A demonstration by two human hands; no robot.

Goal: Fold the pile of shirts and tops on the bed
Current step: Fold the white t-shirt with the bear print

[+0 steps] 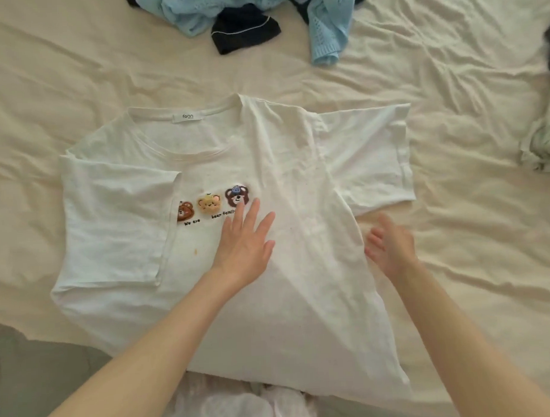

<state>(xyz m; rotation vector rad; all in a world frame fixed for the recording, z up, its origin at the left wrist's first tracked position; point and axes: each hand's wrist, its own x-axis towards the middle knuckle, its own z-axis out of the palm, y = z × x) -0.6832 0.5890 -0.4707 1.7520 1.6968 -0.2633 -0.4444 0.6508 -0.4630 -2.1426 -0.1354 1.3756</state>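
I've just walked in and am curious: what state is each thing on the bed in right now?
White T-shirt: spread front up, left sleeve folded in, right sleeve out.
Left hand: open, flat on the T-shirt.
Right hand: open, at the T-shirt's right edge, holding nothing.
Blue knit top: crumpled, unfolded.
Dark garment: crumpled, unfolded.
Bed sheet: wrinkled.

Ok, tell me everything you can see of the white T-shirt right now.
The white T-shirt lies face up on the cream bed sheet, thin cotton by the look. Three bear patches with small lettering sit on the chest; a label shows inside the collar. One sleeve is folded inward, the other spread out. A small orange stain marks the front. The left hand presses it flat.
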